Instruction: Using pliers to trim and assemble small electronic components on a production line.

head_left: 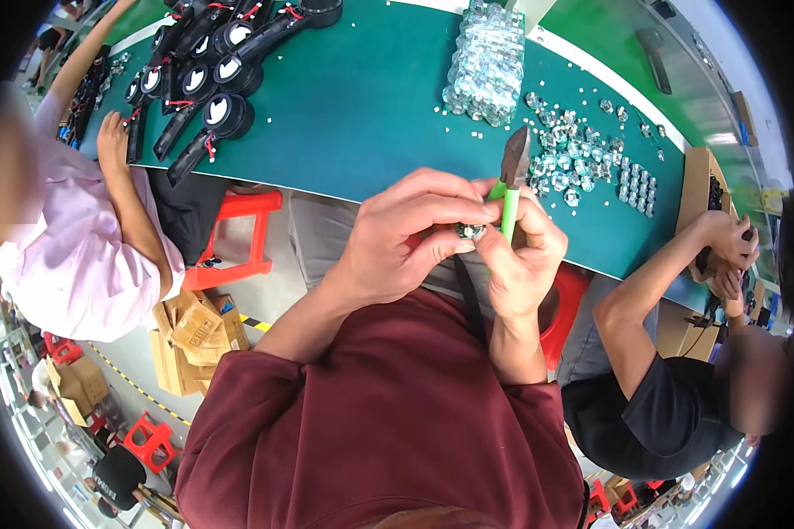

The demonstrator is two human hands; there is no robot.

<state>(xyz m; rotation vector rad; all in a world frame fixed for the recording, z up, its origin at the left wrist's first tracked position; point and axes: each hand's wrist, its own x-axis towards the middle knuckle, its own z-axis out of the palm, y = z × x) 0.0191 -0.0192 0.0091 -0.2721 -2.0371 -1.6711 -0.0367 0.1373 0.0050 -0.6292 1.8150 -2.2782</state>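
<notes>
Between the fingertips of my left hand point(406, 231) is a small green circuit board point(469, 231) with a shiny part on it. My right hand point(522, 256) is closed around a pair of cutting pliers point(514, 167) with green handles, dark jaws pointing away from me and up. The fingers of both hands meet close to the board, above the near edge of the green table. Beyond the pliers, to the right, lies a loose pile of similar small boards point(572, 154) with clear parts. My fingers cover much of the board.
A stacked block of clear-domed boards point(485, 66) stands at the back, with a flat panel of boards point(637, 187) at the right. Black handled devices point(225, 115) with red wires lie at the far left. People sit at both sides; a cardboard box point(701, 189) is at the right.
</notes>
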